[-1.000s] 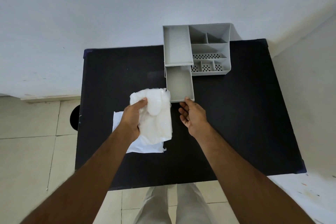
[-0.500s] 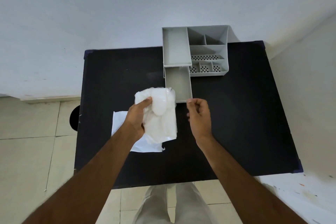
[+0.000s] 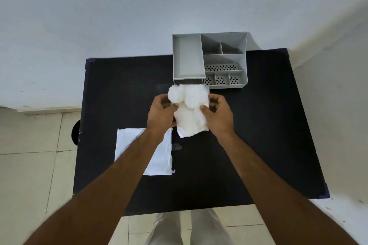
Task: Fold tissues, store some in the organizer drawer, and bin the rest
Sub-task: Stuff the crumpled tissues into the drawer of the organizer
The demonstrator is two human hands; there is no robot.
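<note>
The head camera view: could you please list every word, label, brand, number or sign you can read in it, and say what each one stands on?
None: no readable text appears anywhere in this view.
The grey organizer bears only perforated holes, no label.
The tissue bundle, held by the left hand and right hand, is plain white.
The flat tissue and the black table show no print.

Black bench (image 3: 249, 145) stood against a plain white wall (image 3: 119, 16), its corners showing dark blue edging. Pale tiled floor (image 3: 29, 165) lay to the left and below, with a dark round object (image 3: 75, 132) partly hidden at the bench's left edge. Light trousers (image 3: 189, 228) showed at the bottom.
</note>
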